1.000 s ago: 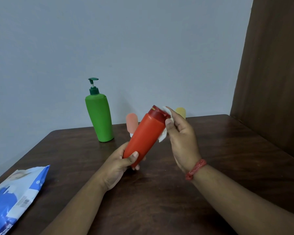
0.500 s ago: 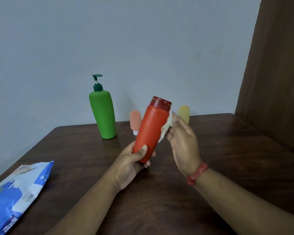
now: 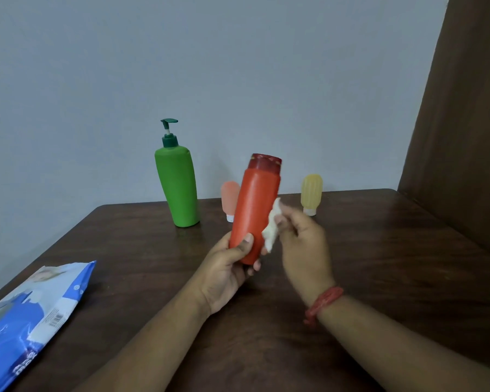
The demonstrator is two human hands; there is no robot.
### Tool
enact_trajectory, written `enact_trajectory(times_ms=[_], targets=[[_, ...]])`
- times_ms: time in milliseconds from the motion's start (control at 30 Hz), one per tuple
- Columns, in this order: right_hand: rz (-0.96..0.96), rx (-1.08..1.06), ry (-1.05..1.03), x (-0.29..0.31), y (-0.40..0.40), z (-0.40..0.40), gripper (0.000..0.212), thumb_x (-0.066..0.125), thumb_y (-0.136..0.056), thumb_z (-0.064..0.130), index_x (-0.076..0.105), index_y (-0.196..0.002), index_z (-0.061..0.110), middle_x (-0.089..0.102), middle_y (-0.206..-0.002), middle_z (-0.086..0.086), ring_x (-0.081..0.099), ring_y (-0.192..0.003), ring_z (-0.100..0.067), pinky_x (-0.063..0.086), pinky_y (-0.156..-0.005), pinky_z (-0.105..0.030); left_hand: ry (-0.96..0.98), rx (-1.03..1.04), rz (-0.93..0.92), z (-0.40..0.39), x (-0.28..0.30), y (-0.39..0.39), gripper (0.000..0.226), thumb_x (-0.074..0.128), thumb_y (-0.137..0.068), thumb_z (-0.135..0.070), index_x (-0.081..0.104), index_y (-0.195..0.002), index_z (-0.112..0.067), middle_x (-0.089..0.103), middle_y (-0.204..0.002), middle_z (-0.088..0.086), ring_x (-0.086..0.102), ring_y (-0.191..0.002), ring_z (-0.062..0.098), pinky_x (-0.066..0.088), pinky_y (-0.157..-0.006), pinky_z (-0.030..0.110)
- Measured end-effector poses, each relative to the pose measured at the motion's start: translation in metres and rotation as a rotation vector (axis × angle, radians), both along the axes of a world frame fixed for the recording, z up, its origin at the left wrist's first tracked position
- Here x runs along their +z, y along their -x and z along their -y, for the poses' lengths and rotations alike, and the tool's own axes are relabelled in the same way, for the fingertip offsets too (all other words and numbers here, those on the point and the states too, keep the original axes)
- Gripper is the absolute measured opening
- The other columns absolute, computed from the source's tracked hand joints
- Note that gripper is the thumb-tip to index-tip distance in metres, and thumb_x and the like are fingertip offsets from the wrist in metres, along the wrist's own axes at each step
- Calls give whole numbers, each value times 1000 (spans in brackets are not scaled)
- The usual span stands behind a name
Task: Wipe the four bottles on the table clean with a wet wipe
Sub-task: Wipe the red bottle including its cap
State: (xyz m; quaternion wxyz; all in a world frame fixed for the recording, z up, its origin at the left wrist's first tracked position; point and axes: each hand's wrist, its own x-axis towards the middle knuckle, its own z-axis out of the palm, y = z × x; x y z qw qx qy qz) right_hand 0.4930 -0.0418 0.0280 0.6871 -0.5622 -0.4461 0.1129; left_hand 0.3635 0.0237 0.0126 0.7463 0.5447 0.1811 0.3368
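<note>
Gripping red bottle (image 3: 256,210): left hand (image 3: 227,271) | right hand (image 3: 304,250) pinches wipe (image 3: 272,229) | labels unreadable

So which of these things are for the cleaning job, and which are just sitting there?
For the job:
red bottle, held by the left hand
wet wipe, pinched by the right hand
green pump bottle
small peach bottle
small yellow bottle
wet wipe pack

Just there:
wooden table
red wrist thread

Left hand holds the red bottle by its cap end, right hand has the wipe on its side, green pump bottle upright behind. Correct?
Not quite. In the head view the left hand grips the red bottle at its base; the cap points up, untouched. The rest holds: right hand presses the wipe to its side, green pump bottle upright behind.
</note>
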Motion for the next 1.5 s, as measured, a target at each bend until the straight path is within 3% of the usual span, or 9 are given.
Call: enact_trajectory(times_ms=[133,300,467,600,833,1033,1233,1333,1500], targets=[[81,20,-19,0,7,-6,27,57,-100,12,69,-123,20,72,-112,10,65,-104,1,51,-92,-18,11,63,47,-4,1,5,44,64,-87,-30,57,-125,-8,65,-87,8,55,-64,15,44,-56,23],[-156,-74,-159,30,-23,-1,13,68,-94,13,68,-92,25,75,-88,6,71,-84,-5,53,-73,-17,-15,-10,-64,9,-3,-7,49,67,-88,-32,55,-129,-9,66,-91,12,56,-68,16,44,-62,25],[-139,92,-38,10,2,3,17,70,-90,4,66,-86,20,74,-85,-1,71,-76,-8,53,-66,-18,49,63,45,6,-1,-9,35,62,-93,-27,60,-122,-8,64,-87,9,56,-65,16,45,-58,23],[-54,168,50,-4,23,1,18,73,-88,5,67,-88,21,74,-83,-1,70,-64,-14,53,-58,-24,71,122,118,-3,7,-1,46,54,-93,-34,59,-126,-3,67,-83,5,57,-66,14,46,-56,23],[108,109,15,-4,24,8,19,75,-88,15,65,-87,31,73,-80,5,71,-70,-10,58,-62,-26,111,108,126,-1,6,-3,58,48,-96,-49,59,-127,-2,63,-89,12,56,-69,18,52,-64,28],[194,117,-1,-5,31,9,25,80,-82,13,63,-93,28,72,-96,10,70,-88,-1,56,-75,-18,177,140,228,3,9,-2,65,48,-94,-53,56,-135,-3,66,-115,17,65,-108,28,47,-104,45],[396,24,-86,-8,20,6,19,79,-84,14,65,-95,18,66,-94,9,65,-88,-7,55,-75,-27,99,207,138,12,9,-9,63,47,-93,-53,50,-139,-10,69,-112,15,65,-100,26,47,-100,46],[529,-21,-135,-8,18,5,17,78,-85,17,67,-98,15,62,-95,9,62,-89,-7,54,-75,-29,102,157,63,10,10,-8,64,35,-100,-58,52,-141,-12,65,-133,17,64,-116,31,44,-110,46],[715,-77,-180,-10,10,2,21,75,-84,21,64,-100,11,58,-96,2,56,-89,-14,52,-75,-31,190,121,88,13,14,-9,67,32,-100,-57,56,-139,-7,62,-135,21,61,-124,31,44,-111,44]])
